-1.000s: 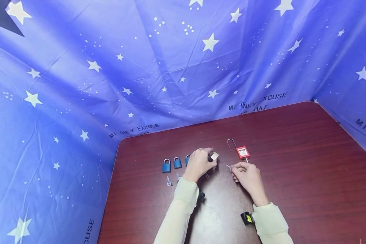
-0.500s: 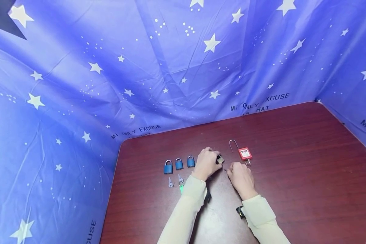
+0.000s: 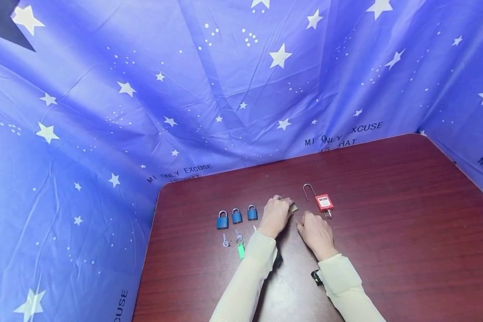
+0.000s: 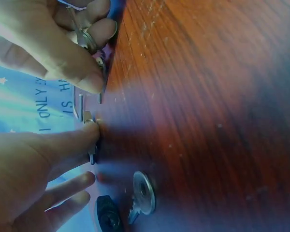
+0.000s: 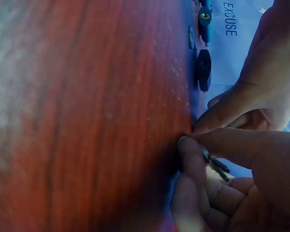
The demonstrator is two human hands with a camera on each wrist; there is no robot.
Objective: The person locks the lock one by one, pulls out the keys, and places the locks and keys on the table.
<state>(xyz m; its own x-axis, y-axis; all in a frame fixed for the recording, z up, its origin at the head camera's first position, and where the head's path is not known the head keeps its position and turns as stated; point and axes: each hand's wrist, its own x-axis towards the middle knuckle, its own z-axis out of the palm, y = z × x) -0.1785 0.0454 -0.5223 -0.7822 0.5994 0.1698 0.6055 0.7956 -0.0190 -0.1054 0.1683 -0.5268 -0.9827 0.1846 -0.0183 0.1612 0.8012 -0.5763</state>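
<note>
My left hand (image 3: 275, 215) pinches a small brass-coloured padlock (image 3: 293, 208) just over the table, most of it covered by the fingers. Close on its right, my right hand (image 3: 316, 235) pinches a key (image 4: 100, 97) between thumb and fingertip, its tip pointing toward the padlock with a gap in the left wrist view. More keys on a ring (image 5: 217, 166) sit within the curled right fingers. Just beyond the right hand lies a red padlock (image 3: 324, 202) with its long shackle raised open and a key ring (image 3: 328, 214) at its base.
Blue padlocks (image 3: 222, 220) stand in a row left of the left hand. In front of them lie loose keys (image 3: 226, 241), one with a green tag (image 3: 241, 251). A star-print curtain (image 3: 241, 89) closes off the table's (image 3: 406, 214) far and left sides.
The left hand has shifted right with the brass padlock, uncovering the third blue padlock. The right hand has turned palm-down and come closer to it, key in its fingers.
</note>
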